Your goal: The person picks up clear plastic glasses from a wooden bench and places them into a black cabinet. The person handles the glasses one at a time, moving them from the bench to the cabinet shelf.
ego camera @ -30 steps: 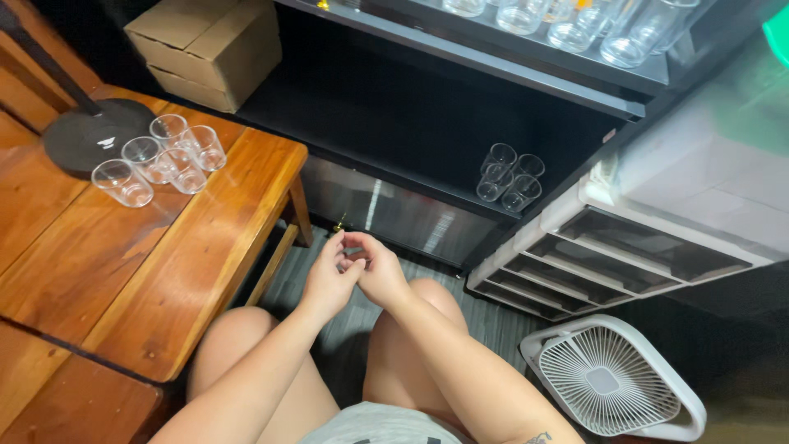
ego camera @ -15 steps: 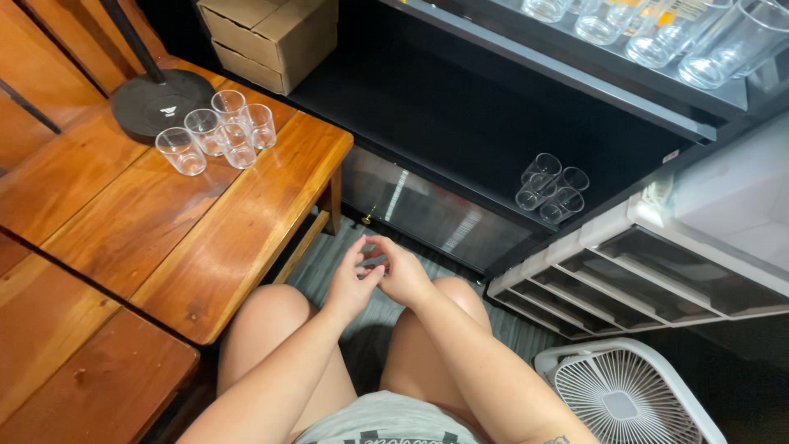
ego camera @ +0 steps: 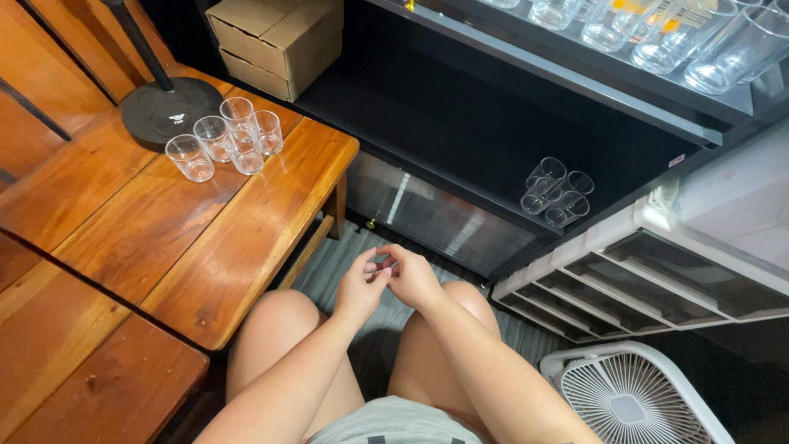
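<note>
Meeting fingertip to fingertip, left hand (ego camera: 360,288), right hand (ego camera: 412,278), table edge (ego camera: 271,271) just beside

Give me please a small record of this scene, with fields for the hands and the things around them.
left hand: over the knees, fingertips meeting the right hand; what they pinch is too small to tell
right hand: same, touching the left
wooden table: to the left
small clear glasses: five on the table, clustered, upright
black round base: behind the glasses, with a pole
cardboard box: on the dark shelf
white fan: on the floor, lower right
</note>
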